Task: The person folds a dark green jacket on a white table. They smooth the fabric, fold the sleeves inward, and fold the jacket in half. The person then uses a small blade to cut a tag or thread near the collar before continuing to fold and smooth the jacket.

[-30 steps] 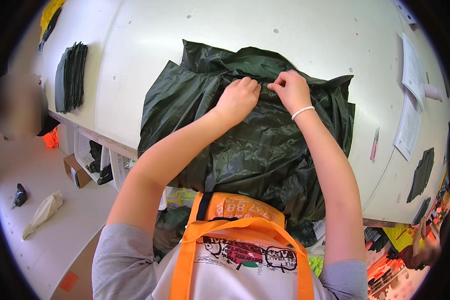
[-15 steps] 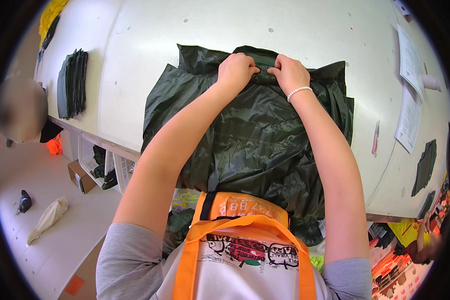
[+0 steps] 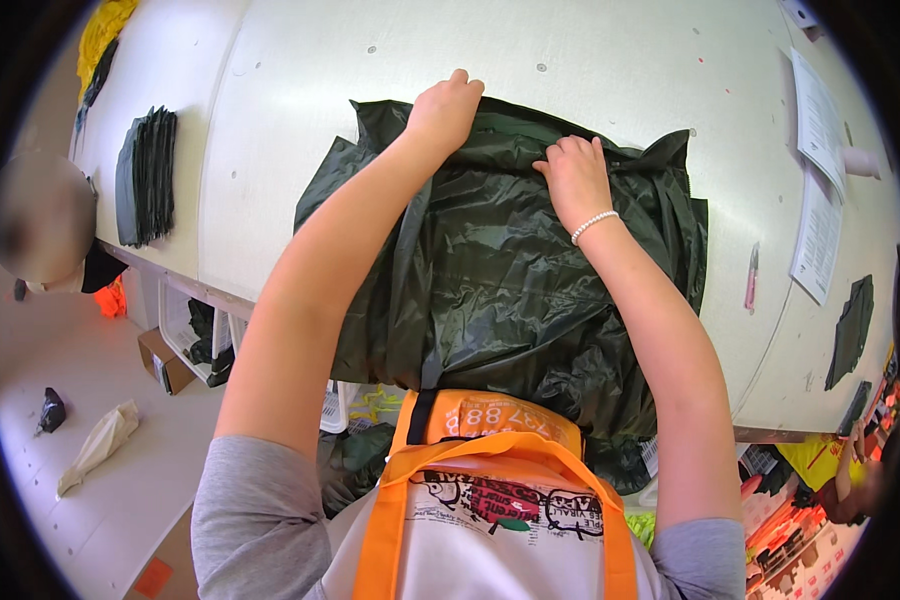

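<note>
**Hands on dark green garment, far edge**

Left hand [image 3: 445, 105] gripped the garment [image 3: 500, 270] at its far edge; right hand [image 3: 575, 180] pressed flat, fingers open, beside it. Garment lay spread on white tabletop [image 3: 300, 120]. Fabric judged thin, slippery, light, limp; best held by seams or collar edge.

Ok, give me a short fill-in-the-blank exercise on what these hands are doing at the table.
1. Both hands rest on a dark ____ garment.
2. The beaded bracelet is on the ____ wrist.
3. The left hand grips the garment's ____ edge.
4. The right hand lies ____ on the fabric.

Missing words: green; right; far; flat
</note>
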Available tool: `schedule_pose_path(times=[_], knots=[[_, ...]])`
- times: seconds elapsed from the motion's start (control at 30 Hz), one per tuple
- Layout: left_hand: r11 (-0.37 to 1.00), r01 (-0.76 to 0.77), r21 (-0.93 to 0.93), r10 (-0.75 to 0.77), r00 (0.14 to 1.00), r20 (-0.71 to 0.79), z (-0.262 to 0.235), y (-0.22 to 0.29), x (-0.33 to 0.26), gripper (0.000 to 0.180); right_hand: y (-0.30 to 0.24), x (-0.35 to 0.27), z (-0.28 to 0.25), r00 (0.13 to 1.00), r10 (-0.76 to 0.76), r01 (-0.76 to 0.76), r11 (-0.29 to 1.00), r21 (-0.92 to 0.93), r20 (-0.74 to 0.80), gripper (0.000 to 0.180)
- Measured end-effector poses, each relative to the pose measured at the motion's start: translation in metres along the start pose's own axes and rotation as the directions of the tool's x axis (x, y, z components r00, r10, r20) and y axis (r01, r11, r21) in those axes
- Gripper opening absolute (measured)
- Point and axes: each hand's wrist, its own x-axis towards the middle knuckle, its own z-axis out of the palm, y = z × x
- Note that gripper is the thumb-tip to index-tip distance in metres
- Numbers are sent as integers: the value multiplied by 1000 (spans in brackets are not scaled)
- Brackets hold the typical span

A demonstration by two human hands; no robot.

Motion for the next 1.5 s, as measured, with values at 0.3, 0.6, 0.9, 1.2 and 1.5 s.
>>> schedule_pose_path(times=[0.3,0.6,0.9,1.2,1.5], knots=[[925,-344,165,314,932,181,-5,-35,11,9,5,9,-8,994,37,-39,999,23,107,24],[973,-120,-195,110,992,-62,-31,-56,18,14,4,13,-13,992,8,-6,1000,-16,128,22],[968,-22,-251,72,979,190,-1,-16,21,15,-2,12,-10,1000,-21,21,998,-60,1,16],[975,-183,-125,191,980,53,-31,-22,6,11,-2,18,2,989,-78,79,997,8,-127,21],[787,-524,326,535,843,63,-36,0,-28,10,4,41,7,999,52,-52,998,-16,-9,15]])
